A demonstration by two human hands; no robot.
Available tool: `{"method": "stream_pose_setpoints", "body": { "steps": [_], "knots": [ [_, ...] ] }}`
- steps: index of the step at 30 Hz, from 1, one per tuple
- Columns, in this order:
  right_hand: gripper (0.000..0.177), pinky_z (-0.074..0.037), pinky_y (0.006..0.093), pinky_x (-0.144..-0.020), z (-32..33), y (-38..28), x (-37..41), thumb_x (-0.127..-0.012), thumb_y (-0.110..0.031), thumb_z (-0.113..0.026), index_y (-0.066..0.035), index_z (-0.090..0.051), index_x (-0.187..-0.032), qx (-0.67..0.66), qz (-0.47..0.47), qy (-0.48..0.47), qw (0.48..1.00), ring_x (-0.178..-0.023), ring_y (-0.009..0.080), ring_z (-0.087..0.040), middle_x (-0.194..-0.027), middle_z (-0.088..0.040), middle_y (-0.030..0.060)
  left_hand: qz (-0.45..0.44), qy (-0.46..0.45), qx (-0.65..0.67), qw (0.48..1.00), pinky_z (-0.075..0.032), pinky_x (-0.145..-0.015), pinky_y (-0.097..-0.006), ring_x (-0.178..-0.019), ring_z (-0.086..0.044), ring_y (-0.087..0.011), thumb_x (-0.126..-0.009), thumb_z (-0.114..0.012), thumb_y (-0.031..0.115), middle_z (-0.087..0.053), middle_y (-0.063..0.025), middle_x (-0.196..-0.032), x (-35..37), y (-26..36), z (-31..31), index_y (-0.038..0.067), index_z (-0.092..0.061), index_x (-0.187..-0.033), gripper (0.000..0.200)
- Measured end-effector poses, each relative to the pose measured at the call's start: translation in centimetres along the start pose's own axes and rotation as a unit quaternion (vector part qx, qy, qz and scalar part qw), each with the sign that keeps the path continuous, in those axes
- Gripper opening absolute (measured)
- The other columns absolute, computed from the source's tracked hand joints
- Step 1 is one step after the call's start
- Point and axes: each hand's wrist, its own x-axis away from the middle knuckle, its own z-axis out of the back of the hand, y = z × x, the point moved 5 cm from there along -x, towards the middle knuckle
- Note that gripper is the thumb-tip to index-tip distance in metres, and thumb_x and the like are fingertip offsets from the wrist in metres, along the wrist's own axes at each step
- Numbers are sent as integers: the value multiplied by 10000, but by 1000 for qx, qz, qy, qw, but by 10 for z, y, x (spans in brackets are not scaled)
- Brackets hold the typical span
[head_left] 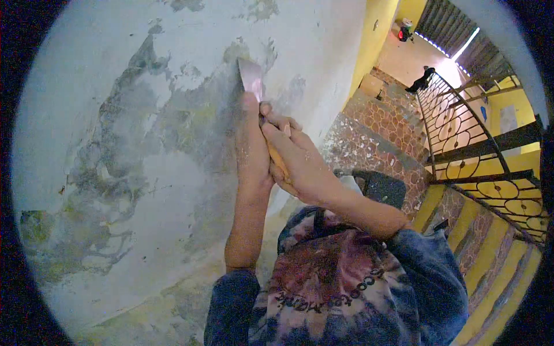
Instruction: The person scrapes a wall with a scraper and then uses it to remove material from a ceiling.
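Note:
A scraper [251, 78] with a wide metal blade and an orange-yellow handle is held up against the patchy wall [173, 179]. My right hand [301, 161] is wrapped round the handle. Against the blade's base and the scraper's left side presses my left hand [253, 147], its fingers partly hidden. The blade points up the wall, with its top edge at or very near the surface. Grey and greenish bare patches show through the white paint around it. Pale flecks stick to both hands.
Patterned stone steps [381, 124] strewn with white flakes lie to the right. A black metal railing [467, 130] runs beside them, and yellow-and-grey stairs [461, 230] lie below. A dark object [378, 187] is behind my right forearm. Dark cloth [423, 79] hangs at the railing's top.

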Motion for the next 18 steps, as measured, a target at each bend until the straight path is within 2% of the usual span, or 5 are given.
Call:
{"method": "stream_pose_setpoints", "body": {
  "steps": [1,3,7,16,18],
  "knots": [
    [325,-281,227,-350,-3,-6,5,-941,-343,-445,-69,-435,-1116,3,1,-4,1000,-409,69,-363,-590,-418,-16,-15,-33,-5,999,-427,-511,-253,-555,-531,-151,-925,-384,534,-535,-69,-595,1,5,-6,113,-418,-781,446],
    [312,-293,240,-346,-8,-15,20,-941,-323,-448,-67,-448,-1118,-116,-113,40,986,-406,80,-371,-568,-415,-20,-38,-67,-12,997,-429,-514,-255,-551,-531,-160,-925,-379,539,-534,-76,-587,4,10,-12,115,-413,-781,449],
    [308,-295,240,-345,2,10,14,-941,-306,-452,-70,-445,-1138,-80,-116,10,990,-407,83,-375,-586,-425,-21,12,-55,40,998,-430,-512,-260,-535,-526,-168,-920,-387,540,-527,-78,-572,10,4,-12,120,-405,-782,442],
    [382,-336,237,-375,-2,-7,9,-947,-316,-433,-39,-467,-1207,-81,-69,13,994,-438,81,-392,-740,-465,16,3,-48,11,999,-435,-526,-275,-569,-545,-171,-912,-416,530,-524,-63,-577,5,4,-11,94,-415,-813,447],
    [401,-337,227,-382,0,-9,12,-948,-322,-433,-40,-460,-1233,5,21,57,998,-452,73,-403,-790,-475,23,-2,-42,-19,999,-434,-524,-273,-572,-547,-170,-920,-411,514,-518,-57,-577,9,7,-13,92,-417,-816,435]
  ]
}}
